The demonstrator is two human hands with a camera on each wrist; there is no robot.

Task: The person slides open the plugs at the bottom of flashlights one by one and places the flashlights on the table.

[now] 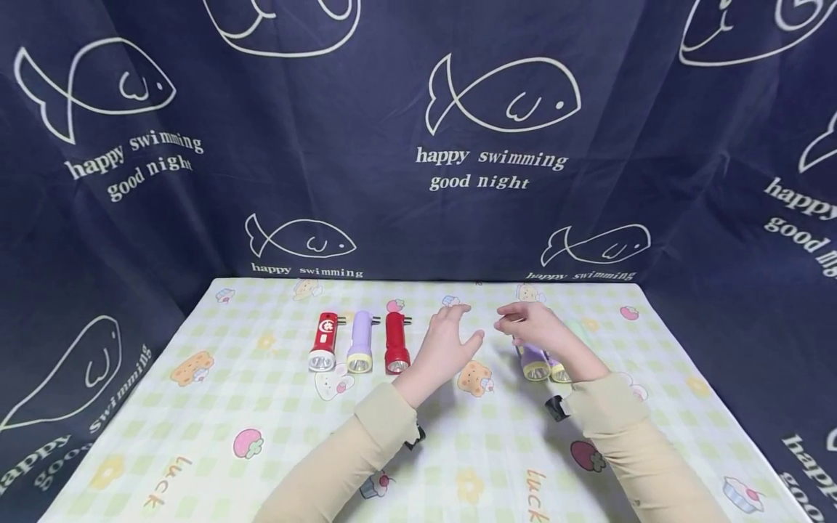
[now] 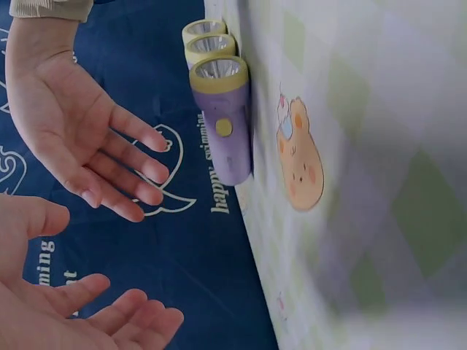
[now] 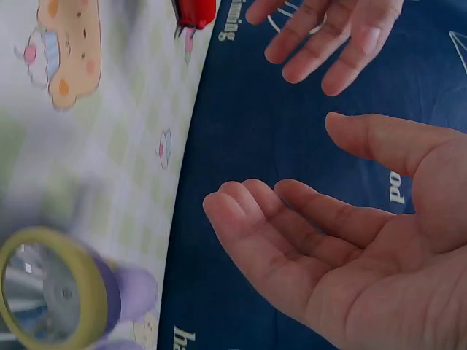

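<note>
Beige sleeves [image 1: 353, 450] cross a table [image 1: 216, 378] reading "luck" twice. Left grip [image 1: 447, 341] and right grip [image 1: 539, 330] are empty, fingers loose. Three flashlights [image 1: 361, 338] lie left, red, lavender, red; by the right grip the head view shows two yellow-rimmed flashlights [image 1: 536, 369], the left wrist view three. Navy cloth [image 1: 405, 243] behind reads "happy swimming good night".

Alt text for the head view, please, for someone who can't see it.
A person's empty left hand and right hand hover over a checked tablecloth. Left of them lie three flashlights: red, purple, red; at least two purple flashlights lie partly hidden by the right hand. A dark blue fish-print curtain hangs behind.
</note>
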